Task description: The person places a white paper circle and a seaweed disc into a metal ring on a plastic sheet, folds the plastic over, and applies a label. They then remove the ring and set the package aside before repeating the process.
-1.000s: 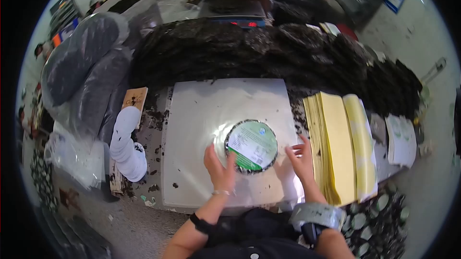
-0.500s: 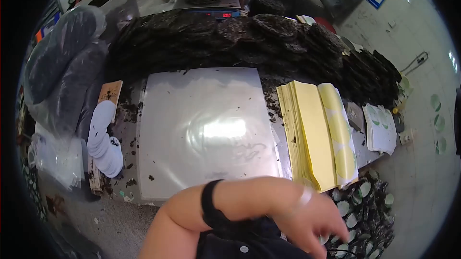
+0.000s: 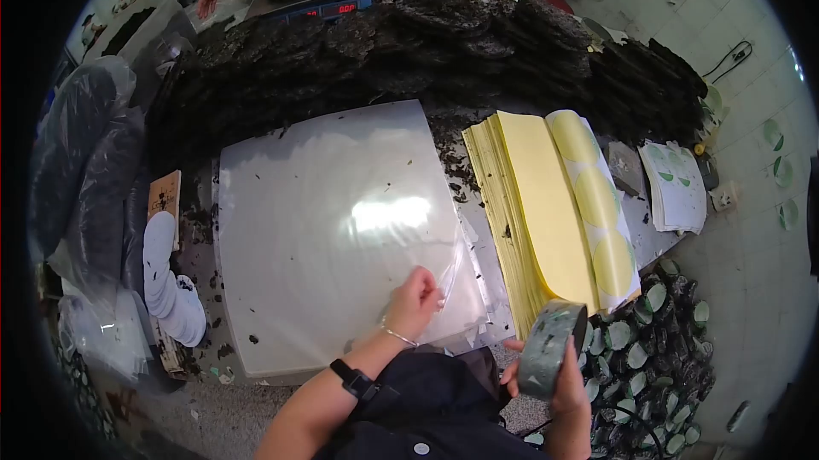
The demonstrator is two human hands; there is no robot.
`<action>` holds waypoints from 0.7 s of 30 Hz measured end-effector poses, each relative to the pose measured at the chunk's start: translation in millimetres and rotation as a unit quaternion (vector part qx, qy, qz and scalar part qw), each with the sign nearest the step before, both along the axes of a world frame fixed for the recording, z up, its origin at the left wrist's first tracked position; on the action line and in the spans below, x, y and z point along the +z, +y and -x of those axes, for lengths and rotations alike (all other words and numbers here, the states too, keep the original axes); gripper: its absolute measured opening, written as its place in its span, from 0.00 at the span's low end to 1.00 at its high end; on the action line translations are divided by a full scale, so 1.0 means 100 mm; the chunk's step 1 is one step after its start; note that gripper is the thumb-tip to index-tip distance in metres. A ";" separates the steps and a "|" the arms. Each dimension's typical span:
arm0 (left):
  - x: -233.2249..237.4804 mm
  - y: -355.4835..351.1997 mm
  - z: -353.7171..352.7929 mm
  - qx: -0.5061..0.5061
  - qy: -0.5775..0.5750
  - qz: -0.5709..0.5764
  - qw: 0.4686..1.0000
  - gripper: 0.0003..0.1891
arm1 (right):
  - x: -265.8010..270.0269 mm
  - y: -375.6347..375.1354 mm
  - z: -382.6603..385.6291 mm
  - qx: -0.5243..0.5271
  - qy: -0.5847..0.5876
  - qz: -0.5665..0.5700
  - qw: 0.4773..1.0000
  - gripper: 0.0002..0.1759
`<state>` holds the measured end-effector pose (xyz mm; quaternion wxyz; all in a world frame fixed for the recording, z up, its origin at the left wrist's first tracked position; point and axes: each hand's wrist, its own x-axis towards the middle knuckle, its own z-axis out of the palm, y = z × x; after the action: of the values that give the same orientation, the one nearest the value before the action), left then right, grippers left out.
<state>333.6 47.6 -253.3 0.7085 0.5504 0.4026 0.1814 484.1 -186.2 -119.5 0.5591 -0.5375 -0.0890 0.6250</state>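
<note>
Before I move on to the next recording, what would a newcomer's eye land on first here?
Probably the long, dark heap of flat, roundish cakes banked across the back of the table, behind the shiny, pale square sheet. Next, the bright yellow paper stack to the sheet's right. Then, nearer the body, the right hand gripping a thick grey-green tape roll.

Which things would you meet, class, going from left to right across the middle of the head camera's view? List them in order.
Dark bundles in clear plastic, white paper discs, a large pale sheet, yellow papers, white pages with green shapes, green stickers on the wall.
</note>
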 end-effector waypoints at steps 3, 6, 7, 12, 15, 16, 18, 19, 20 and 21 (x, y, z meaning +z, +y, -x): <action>0.07 0.18 0.16 0.064 0.002 -0.069 0.996 0.06 | 0.23 0.29 -0.14 -0.045 -0.063 -0.006 0.997 0.63; 0.30 0.02 -0.23 -0.049 0.045 -0.352 0.934 0.05 | 0.18 0.65 -0.26 -0.079 -0.075 0.007 0.994 0.64; 0.38 -0.04 -0.34 -0.109 0.075 -0.437 0.890 0.05 | 0.16 0.77 -0.28 -0.101 -0.083 -0.003 0.991 0.64; -0.10 0.05 -0.37 -0.171 0.018 -0.371 0.913 0.07 | 0.46 1.12 -0.39 -0.098 -0.203 -0.049 0.973 0.42; -0.03 0.29 -0.16 -0.158 -0.009 -0.206 0.966 0.09 | 0.29 1.43 -0.42 -0.098 -0.342 0.022 0.934 0.33; 0.05 0.45 -0.09 -0.136 -0.002 -0.117 0.984 0.12 | 0.22 1.60 -0.36 -0.053 -0.410 0.058 0.909 0.30; 0.13 1.01 0.29 0.090 -0.097 0.303 0.944 0.12 | 0.10 1.89 -0.09 0.148 -0.584 0.102 0.792 0.24; -0.14 1.46 0.58 0.143 -0.159 0.357 0.909 0.15 | 0.08 2.03 0.07 0.281 -0.642 0.124 0.702 0.22; 0.36 1.84 0.71 0.176 -0.157 0.311 0.921 0.16 | 0.02 2.17 0.29 0.355 -0.629 0.070 0.688 0.21; 0.75 2.15 0.80 0.199 -0.154 0.253 0.934 0.15 | -0.05 2.32 0.53 0.425 -0.612 0.011 0.667 0.20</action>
<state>253.3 262.6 -177.9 0.8273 0.2264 0.4223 0.2933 430.7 45.6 -124.0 0.0466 -0.7094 -0.6229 0.3264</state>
